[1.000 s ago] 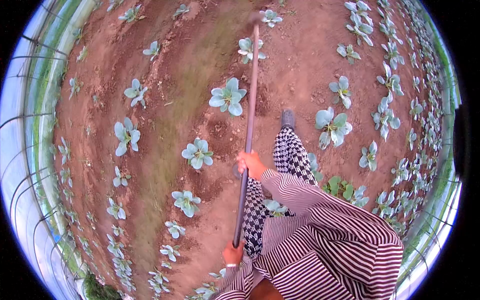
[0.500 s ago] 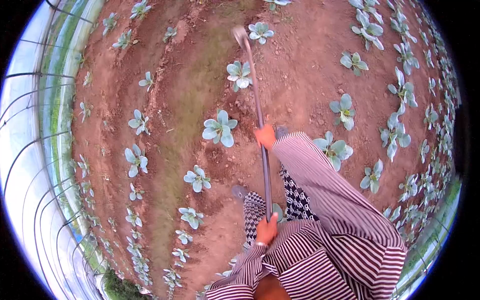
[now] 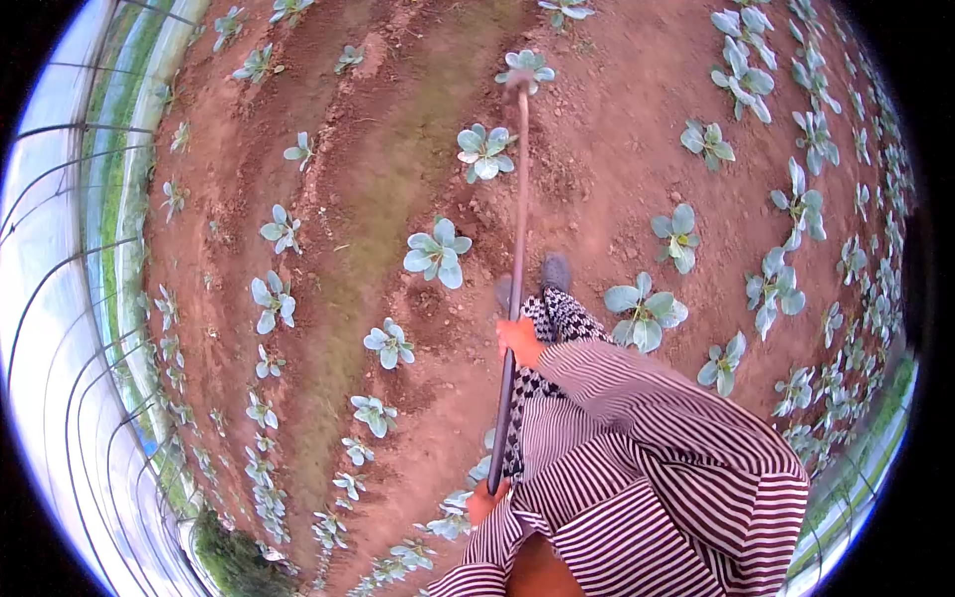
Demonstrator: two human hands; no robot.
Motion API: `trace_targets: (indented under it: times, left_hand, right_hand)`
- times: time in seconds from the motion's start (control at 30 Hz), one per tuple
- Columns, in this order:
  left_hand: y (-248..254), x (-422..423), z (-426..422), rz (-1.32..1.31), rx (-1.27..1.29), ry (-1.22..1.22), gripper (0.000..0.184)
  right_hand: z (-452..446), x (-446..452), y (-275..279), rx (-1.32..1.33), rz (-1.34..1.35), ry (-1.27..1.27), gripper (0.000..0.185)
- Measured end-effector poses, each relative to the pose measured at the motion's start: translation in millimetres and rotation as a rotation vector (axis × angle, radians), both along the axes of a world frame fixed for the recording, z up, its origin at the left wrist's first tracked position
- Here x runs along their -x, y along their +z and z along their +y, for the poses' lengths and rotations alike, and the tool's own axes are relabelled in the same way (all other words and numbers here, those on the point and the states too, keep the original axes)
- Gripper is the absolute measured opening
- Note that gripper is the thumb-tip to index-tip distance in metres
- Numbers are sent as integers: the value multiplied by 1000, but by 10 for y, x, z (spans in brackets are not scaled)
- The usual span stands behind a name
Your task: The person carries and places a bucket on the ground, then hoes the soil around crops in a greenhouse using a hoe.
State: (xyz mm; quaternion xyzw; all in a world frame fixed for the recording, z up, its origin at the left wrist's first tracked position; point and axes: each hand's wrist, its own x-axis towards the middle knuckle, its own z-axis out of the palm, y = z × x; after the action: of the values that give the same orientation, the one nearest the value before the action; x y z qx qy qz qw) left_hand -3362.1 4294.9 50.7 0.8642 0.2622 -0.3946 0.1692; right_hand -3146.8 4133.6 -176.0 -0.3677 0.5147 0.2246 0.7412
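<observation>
we see a long-handled tool (image 3: pixel 520 199) slanting slightly in front of the person, its slim, straight shaft pinkish brown along the far part and dark grey towards the near end. the head (image 3: pixel 520 78) is blurred — we cannot make out its shape — and it overlaps a leafy plant (image 3: pixel 535 64) in our view; whether the two touch, we cannot tell. the right hand (image 3: pixel 521 341) is clamped round the shaft partway along, over the patterned trousers (image 3: pixel 574 316). the left hand (image 3: pixel 486 504) is closed on the dark butt end and partly hidden behind it.

just beyond the right hand we find two grey shoes (image 3: pixel 557 272) on the brown soil (image 3: pixel 607 179), which holds rows of blue-green plants (image 3: pixel 438 254) on both sides. the striped shirt (image 3: pixel 686 428) carries a square patch (image 3: pixel 637 542) that looks like a pocket — its inside is hidden from us.
</observation>
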Motion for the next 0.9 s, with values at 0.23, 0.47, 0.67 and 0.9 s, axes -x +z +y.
trace_targets:
  times: [0.23,0.47,0.67,0.9]
  left_hand:
    - [-317,-860,-286,157,187,49,52]
    - [133,-351,297,201,25,77,54]
    - [-332,-1031,182,-17,-52,-102,54]
    - [-851,-2599,-1619,-159,376,62,46]
  right_hand:
    - [-200,-737,-476,340,-99,265,26]
    - [176,-181,111,70,4,185,16]
    - [-117,-1248,377,52,-330,9,14]
    - [-1809,-2991,500,701,-338,280,23]
